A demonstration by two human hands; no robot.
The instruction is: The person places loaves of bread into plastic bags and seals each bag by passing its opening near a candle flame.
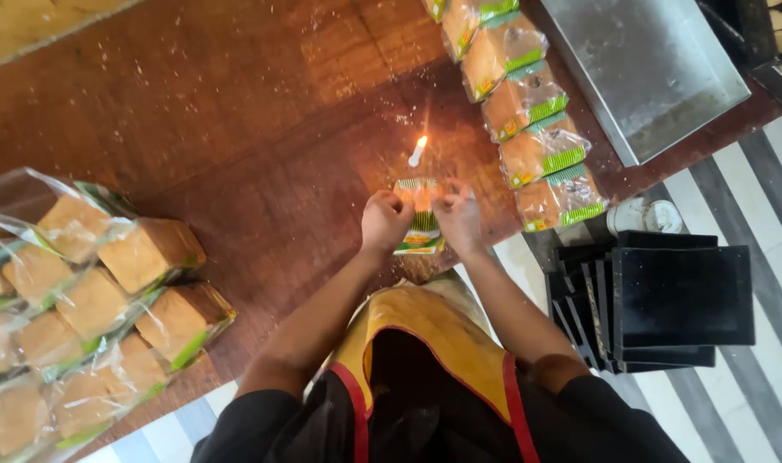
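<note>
Both hands grip one bagged bread loaf [420,225] on the counter [262,146]: left hand [386,219] and right hand [456,214] closed on its open end, just below a lit candle [417,152]. Sealing seems underway; the flame calls for steady, careful movement.

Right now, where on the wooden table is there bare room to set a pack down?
Bare wood lies between the piled bread packs at the left and the candle. Crowded: the row of packs beside the metal tray, and around both hands.

wooden table [236,129] | striped floor [751,171] | steel tray [648,69] | black trays [674,300]
</note>
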